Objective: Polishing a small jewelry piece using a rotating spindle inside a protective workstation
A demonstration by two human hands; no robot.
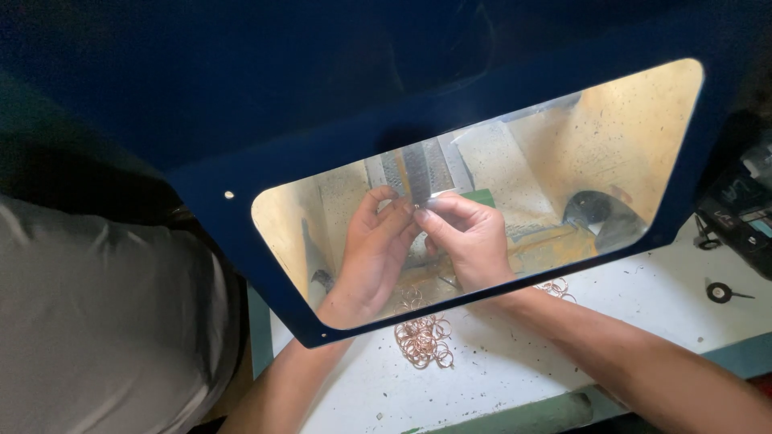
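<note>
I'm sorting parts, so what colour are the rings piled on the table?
Coppery pink rings, seen best in the head view.

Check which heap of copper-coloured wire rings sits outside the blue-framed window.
The bigger heap of copper-coloured wire rings, below the frame's lower edge; the smaller heap lies behind the pane.

hands (418, 241) behind window panel (241, 161) | rings (422, 339) on table (515, 362) below
</note>
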